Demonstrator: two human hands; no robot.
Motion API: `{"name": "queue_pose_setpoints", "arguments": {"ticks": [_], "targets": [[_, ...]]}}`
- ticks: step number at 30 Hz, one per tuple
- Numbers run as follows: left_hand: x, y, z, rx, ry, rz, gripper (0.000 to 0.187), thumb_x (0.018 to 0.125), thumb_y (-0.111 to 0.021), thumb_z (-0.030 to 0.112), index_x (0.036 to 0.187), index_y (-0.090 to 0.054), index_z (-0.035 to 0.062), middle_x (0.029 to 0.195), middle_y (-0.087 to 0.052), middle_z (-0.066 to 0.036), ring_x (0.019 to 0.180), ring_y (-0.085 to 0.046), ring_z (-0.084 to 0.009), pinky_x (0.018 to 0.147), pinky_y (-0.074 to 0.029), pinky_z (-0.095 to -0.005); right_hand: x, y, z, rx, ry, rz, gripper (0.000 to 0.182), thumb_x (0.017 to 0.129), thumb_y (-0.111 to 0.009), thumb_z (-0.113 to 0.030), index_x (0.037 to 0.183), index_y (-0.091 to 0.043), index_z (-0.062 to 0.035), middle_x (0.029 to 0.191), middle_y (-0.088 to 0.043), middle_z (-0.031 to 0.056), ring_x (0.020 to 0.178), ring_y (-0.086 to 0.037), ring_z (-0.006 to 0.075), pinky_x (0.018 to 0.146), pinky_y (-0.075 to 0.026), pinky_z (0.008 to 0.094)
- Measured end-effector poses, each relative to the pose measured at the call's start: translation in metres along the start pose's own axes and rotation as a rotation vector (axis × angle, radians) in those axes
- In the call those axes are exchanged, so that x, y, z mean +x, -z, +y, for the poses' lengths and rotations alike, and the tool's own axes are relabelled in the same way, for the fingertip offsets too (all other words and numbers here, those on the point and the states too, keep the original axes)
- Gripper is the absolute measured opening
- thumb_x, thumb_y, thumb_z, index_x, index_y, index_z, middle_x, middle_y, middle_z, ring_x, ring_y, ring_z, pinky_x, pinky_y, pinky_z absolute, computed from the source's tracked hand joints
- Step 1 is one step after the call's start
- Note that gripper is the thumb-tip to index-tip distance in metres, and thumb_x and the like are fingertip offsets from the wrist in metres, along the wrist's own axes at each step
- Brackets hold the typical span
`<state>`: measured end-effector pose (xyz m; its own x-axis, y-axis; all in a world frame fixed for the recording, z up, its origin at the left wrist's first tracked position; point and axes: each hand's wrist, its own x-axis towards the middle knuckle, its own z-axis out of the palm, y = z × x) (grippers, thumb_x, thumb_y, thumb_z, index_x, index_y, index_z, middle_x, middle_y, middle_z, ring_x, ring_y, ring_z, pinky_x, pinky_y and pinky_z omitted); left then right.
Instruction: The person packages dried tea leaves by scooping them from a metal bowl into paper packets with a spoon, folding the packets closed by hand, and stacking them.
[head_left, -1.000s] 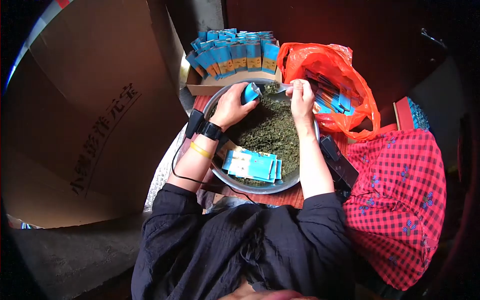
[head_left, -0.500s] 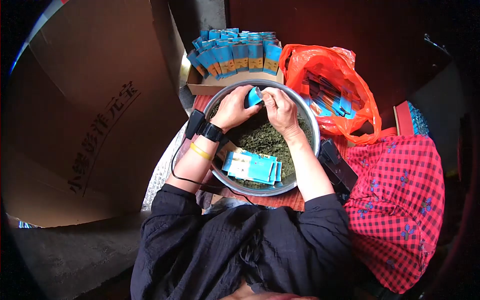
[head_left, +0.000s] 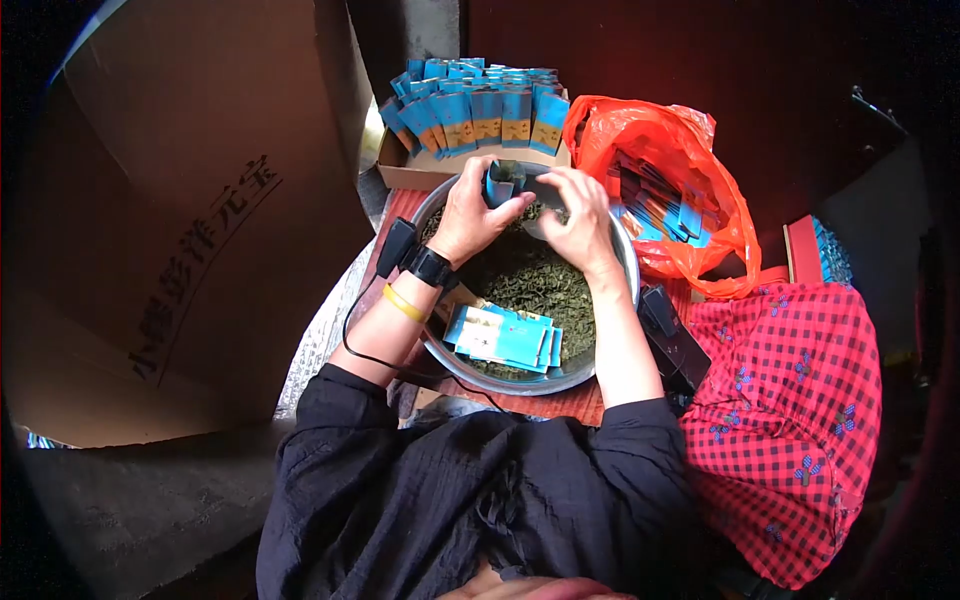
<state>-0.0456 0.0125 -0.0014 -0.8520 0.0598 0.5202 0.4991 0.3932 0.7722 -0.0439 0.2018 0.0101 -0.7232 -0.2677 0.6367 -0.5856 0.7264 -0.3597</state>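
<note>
My left hand [head_left: 470, 215] grips a small blue packet [head_left: 503, 183] over the far side of a round metal basin [head_left: 628, 262], the packet's mouth showing open at the top. Dark green dried leaves [head_left: 545, 285] fill much of the basin. Just right of the packet is my right hand [head_left: 580, 215], its fingers curved and apart, with a small greyish object [head_left: 535, 229] by the fingertips that I cannot make out clearly. Several flat blue packets [head_left: 507, 338] lie on the leaves at the basin's near side.
Behind the basin, a cardboard tray [head_left: 410, 178] holds rows of blue packets [head_left: 487, 118]. At the right are a red plastic bag [head_left: 742, 235] of packets, a black box [head_left: 677, 340] and a red checked cloth [head_left: 790, 400]. A large cardboard box [head_left: 180, 220] rises on the left.
The packet's mouth has opened and now faces up. My right hand has moved away from it, to the right and slightly nearer me, its fingers spreading.
</note>
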Motion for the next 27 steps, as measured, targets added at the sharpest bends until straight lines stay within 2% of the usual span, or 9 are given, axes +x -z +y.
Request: {"name": "queue_pose_setpoints", "arguments": {"ticks": [5,8,9,12,18,20,21,24,27], "targets": [[0.000,-0.003,0.000,-0.005,-0.079,0.000,0.073,0.073,-0.082,0.034,0.125,-0.045,-0.0020,0.119,-0.055,-0.023,0.112,-0.057,-0.0362,0.096,-0.046,-0.0408,-0.013,-0.033,-0.011,0.159,-0.069,-0.250,0.052,0.072,-0.073,-0.027,0.118,-0.060,-0.0071,0.124,-0.058,0.0139,0.123,-0.051,0.0310,0.110,-0.030,0.0504],[-0.002,-0.009,-0.005,-0.136,-0.084,-0.107,0.081,0.073,-0.082,0.039,0.130,-0.042,-0.0023,0.129,-0.052,-0.023,0.118,-0.054,-0.0338,0.099,-0.045,-0.0407,-0.007,-0.030,-0.004,0.282,-0.111,-0.120,0.036,0.078,-0.068,-0.020,0.111,-0.061,-0.0063,0.102,-0.067,0.0142,0.100,-0.062,0.0362,0.105,-0.035,0.0517],[0.000,-0.010,-0.006,-0.130,-0.121,-0.125,0.082,0.074,-0.082,0.039,0.132,-0.041,-0.0020,0.129,-0.051,-0.022,0.118,-0.054,-0.0333,0.100,-0.044,-0.0405,-0.005,-0.029,0.002,0.385,-0.130,-0.014,0.033,0.079,-0.066,-0.020,0.107,-0.062,-0.0049,0.093,-0.068,0.0159,0.092,-0.064,0.0368,0.097,-0.044,0.0461],[-0.002,-0.010,-0.008,-0.062,-0.111,-0.108,0.073,0.080,-0.078,0.033,0.136,-0.042,0.0029,0.126,-0.057,-0.015,0.116,-0.056,-0.0268,0.098,-0.046,-0.0389,-0.005,-0.013,0.019,0.467,-0.333,-0.046,0.036,0.078,-0.066,-0.022,0.109,-0.063,-0.0023,0.096,-0.069,0.0203,0.094,-0.067,0.0331,0.083,-0.051,0.0392],[-0.003,-0.007,-0.009,0.051,-0.075,-0.233,0.053,0.087,-0.070,0.030,0.128,-0.052,0.0004,0.119,-0.062,-0.017,0.112,-0.060,-0.0285,0.095,-0.047,-0.0373,-0.005,-0.008,0.027,0.396,-0.398,-0.133,0.047,0.076,-0.070,-0.025,0.115,-0.061,-0.0011,0.100,-0.069,0.0181,0.095,-0.067,0.0296,0.086,-0.051,0.0390],[-0.005,-0.007,-0.008,0.066,-0.054,-0.237,0.047,0.089,-0.068,0.027,0.125,-0.055,0.0001,0.118,-0.063,-0.018,0.111,-0.061,-0.0297,0.094,-0.048,-0.0372,-0.004,-0.007,0.026,0.497,-0.411,-0.076,0.044,0.080,-0.071,-0.018,0.119,-0.059,-0.0013,0.103,-0.068,0.0103,0.094,-0.064,0.0161,0.085,-0.050,0.0329],[-0.005,-0.007,-0.008,0.066,-0.050,-0.237,0.045,0.089,-0.067,0.024,0.125,-0.055,0.0007,0.117,-0.063,-0.018,0.110,-0.062,-0.0300,0.093,-0.049,-0.0374,-0.005,-0.012,0.028,0.488,-0.389,-0.067,0.046,0.077,-0.072,-0.025,0.115,-0.062,-0.0016,0.100,-0.069,0.0165,0.094,-0.067,0.0277,0.085,-0.051,0.0374],[-0.004,-0.005,-0.009,0.070,-0.064,-0.228,0.044,0.089,-0.066,0.024,0.125,-0.055,0.0006,0.116,-0.064,-0.018,0.109,-0.062,-0.0295,0.092,-0.049,-0.0374,-0.011,-0.017,0.032,0.364,-0.400,-0.232,0.046,0.076,-0.072,-0.025,0.116,-0.062,-0.0038,0.101,-0.069,0.0174,0.096,-0.067,0.0289,0.085,-0.051,0.0383],[-0.003,-0.010,-0.014,0.042,-0.047,-0.220,0.044,0.089,-0.064,0.024,0.125,-0.055,0.0019,0.118,-0.063,-0.019,0.110,-0.061,-0.0326,0.093,-0.049,-0.0405,-0.010,-0.017,0.034,0.375,-0.381,-0.191,0.045,0.074,-0.072,-0.022,0.116,-0.062,-0.0055,0.103,-0.068,0.0186,0.098,-0.067,0.0296,0.085,-0.051,0.0396]]}}
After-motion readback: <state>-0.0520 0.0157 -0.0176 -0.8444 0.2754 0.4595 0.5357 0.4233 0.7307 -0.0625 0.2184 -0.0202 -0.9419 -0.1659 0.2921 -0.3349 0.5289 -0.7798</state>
